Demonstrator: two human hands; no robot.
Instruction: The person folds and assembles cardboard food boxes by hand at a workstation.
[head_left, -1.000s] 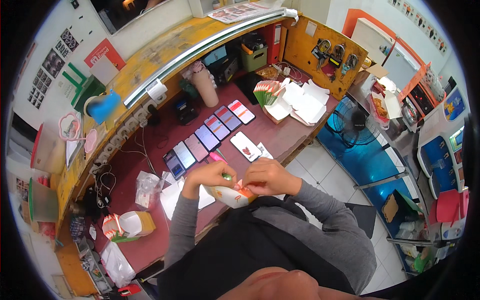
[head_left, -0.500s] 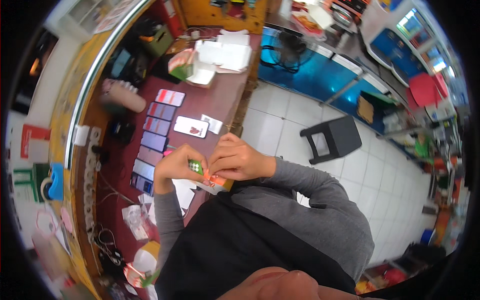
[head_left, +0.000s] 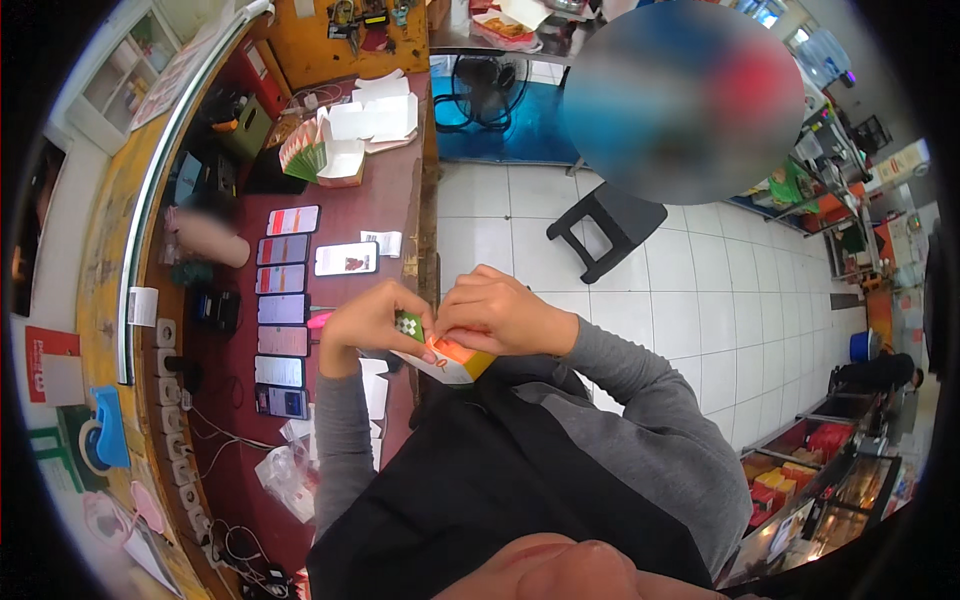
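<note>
A small paper food box [head_left: 452,368], white on one side with orange, yellow and green checked panels, is held in front of my chest. My left hand [head_left: 372,318] grips its left end, thumb on the orange top and fingers curled behind. My right hand [head_left: 492,312] is closed at the box's upper edge, its bent fingertips pinching or pressing the top flap near my left thumb. The fingers hide part of the top, so the fold cannot be seen fully. Left of my left hand lies a column of phones [head_left: 284,311] on the dark red table [head_left: 385,215].
A white-screened phone [head_left: 346,259] lies near a paper slip [head_left: 383,243]. Farther back are stacked open cartons [head_left: 372,118]. A plastic bag [head_left: 288,472] and cables sit at the near left. On the tiled floor to the right stands a black stool [head_left: 606,232]. A fan [head_left: 487,92] is beyond.
The view has swung to the right, and a blurred oval now covers the upper right. More of the box's white side shows. Both hands keep their hold on the box.
</note>
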